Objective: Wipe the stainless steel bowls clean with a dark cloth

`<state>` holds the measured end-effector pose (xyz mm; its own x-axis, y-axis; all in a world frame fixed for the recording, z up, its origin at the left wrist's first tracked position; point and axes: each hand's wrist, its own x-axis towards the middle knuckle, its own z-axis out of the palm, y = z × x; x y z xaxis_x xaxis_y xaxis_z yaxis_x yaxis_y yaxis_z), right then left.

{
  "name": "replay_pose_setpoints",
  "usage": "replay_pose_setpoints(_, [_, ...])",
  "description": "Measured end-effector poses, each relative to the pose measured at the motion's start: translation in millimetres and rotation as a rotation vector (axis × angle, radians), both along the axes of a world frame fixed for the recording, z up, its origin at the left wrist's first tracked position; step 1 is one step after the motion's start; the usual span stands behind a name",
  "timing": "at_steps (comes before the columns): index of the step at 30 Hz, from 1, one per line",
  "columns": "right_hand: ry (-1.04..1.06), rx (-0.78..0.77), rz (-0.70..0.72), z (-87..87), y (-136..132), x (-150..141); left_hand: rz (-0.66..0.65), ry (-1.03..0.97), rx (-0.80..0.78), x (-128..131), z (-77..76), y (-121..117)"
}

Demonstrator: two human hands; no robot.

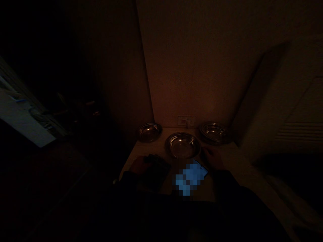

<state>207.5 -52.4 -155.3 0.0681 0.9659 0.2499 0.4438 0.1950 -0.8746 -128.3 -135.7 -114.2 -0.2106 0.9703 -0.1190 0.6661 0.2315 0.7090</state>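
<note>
The scene is very dark. My left hand [139, 165] is closed at the left end of a dark, soft-looking bundle [158, 164], whose kind I cannot make out. Just beyond the bundle lies a shallow, round steel plate [182, 148], bright at its middle. My right hand [213, 158] is at that plate's right side, fingertips close to the rim. Shadow hides whether they touch or grip it. Between my forearms, on the near part of the table, a phone [193, 176] glows with a blurred screen.
Another steel plate [149, 131] sits at the table's back left corner. Several stacked steel plates [215, 132] stand at the back right. A socket panel [186, 121] is on the wall behind. A slanted panel [275, 101] rises on the right.
</note>
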Motion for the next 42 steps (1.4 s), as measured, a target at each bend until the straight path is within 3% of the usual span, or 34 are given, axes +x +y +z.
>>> replay_pose_setpoints(26, [0.037,-0.011,-0.005,-6.0,3,1,0.115,-0.218,0.367,21,38.3,-7])
replay_pose_setpoints(33, [0.072,0.018,-0.022,-4.7,3,1,0.044,-0.282,0.437,25,47.8,-7])
replay_pose_setpoints(42, [0.112,0.03,-0.045,-7.9,6,1,0.06,-0.289,0.496,31,56.0,-8])
